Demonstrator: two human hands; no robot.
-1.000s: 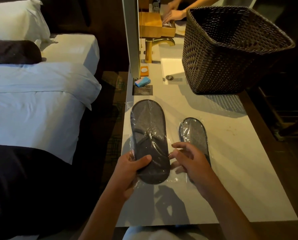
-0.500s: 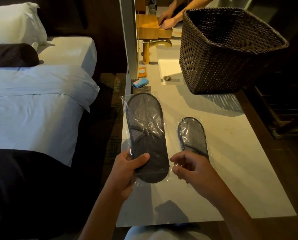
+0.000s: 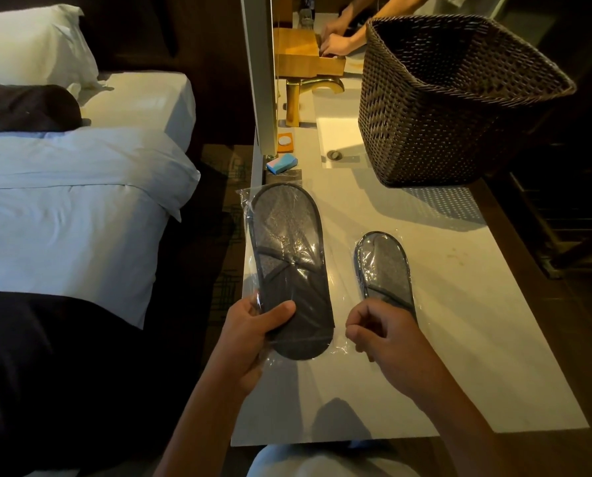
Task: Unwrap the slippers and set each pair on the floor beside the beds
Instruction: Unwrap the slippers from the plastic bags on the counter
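Two beds [image 3: 70, 208] on the left, white linen, dark throw across the foot of the near one. Pale surface [image 3: 460, 339] on the right of them, with a big dark wicker basket [image 3: 453, 108] at its far end by the mirror [image 3: 258, 63]. A second person's hands show in the reflection.

Wrapped slipper pair [image 3: 289, 270] — dark grey, clear plastic still on — is held up over the left edge of the surface, heel end toward the person, toe end pointing at the mirror. Second wrapped pair [image 3: 384, 266] lies flat on the surface just to the right, untouched.

Left hand [image 3: 253, 335] is grasping the held pair at the heel end: thumb pressed on top, fingers curled under, plastic crinkled at the grip. Right hand [image 3: 384, 335] is loosely curled, fingertips bunched near the thumb, just beside the loose plastic edge at the heel — cannot tell if it pinches the film or holds nothing.

Versus a second ago: the held pair has come up and shifted left off the surface, and the right hand has pulled away from it; then its fingers were touching the pack. The second pair has not moved.
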